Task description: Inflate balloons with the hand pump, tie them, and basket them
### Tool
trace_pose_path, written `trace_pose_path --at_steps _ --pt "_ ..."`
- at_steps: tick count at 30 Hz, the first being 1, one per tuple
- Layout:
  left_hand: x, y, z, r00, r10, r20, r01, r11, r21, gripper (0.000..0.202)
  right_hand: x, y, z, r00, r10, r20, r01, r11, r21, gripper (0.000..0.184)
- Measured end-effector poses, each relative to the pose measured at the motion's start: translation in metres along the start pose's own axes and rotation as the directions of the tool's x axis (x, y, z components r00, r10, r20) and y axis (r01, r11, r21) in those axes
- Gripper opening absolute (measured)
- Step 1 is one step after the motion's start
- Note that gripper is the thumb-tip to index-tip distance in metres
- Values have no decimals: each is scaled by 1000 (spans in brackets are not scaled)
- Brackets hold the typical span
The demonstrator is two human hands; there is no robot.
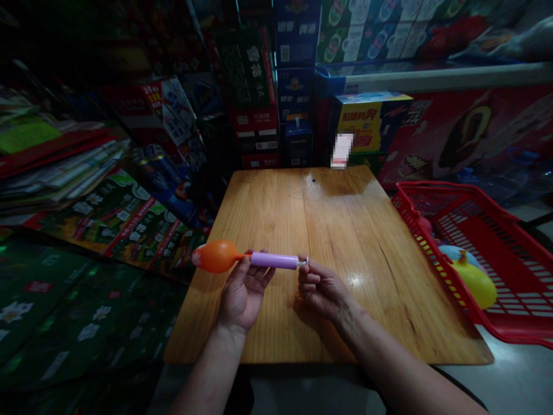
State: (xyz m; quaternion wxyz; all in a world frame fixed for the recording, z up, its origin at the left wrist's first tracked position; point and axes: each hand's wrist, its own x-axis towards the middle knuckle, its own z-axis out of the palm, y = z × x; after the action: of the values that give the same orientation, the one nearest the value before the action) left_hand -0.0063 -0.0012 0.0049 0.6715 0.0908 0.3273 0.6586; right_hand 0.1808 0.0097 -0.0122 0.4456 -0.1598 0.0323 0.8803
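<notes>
A purple balloon pump (274,260) is held level above the wooden table (345,230). On its left end sits a partly inflated orange balloon (218,256), its far tip paler. My left hand (245,288) is closed round the joint of the balloon's neck and the pump, thumb on the neck and fingers beneath the barrel. At the other end, my right hand (322,286) grips the pump's white handle, which is pushed close to the barrel. A small orange heap, perhaps more balloons (299,298), lies partly hidden by the right hand.
To the right stands a red basket (496,213) holding a yellow balloon (475,285), a light blue balloon (460,253) and a pinkish one. Stacked cartons (296,92) rise behind the table. Green cartons (64,311) and piled papers (64,173) crowd the left side.
</notes>
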Motion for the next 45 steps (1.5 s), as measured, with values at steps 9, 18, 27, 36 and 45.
trace_pose_path --at_steps 9,18,27,36,45 --pt "10 34 -3 984 155 -85 -158 987 -24 14 -15 -26 15 996 -26 85 28 999 -22 15" --pt "-4 -1 4 999 -8 46 9 1000 -9 22 -9 0 8 999 16 43 -14 999 -47 24" --pt "5 30 -1 989 145 -25 -145 989 -3 18 -16 -26 12 992 7 123 0 999 -54 15" --pt "-7 0 2 997 24 77 -25 1000 17 23 -9 -1 5 998 25 50 -19 994 -105 24" --pt "5 24 -2 993 121 3 -121 992 24 19 -15 -23 12 998 30 47 -27 998 -53 13"
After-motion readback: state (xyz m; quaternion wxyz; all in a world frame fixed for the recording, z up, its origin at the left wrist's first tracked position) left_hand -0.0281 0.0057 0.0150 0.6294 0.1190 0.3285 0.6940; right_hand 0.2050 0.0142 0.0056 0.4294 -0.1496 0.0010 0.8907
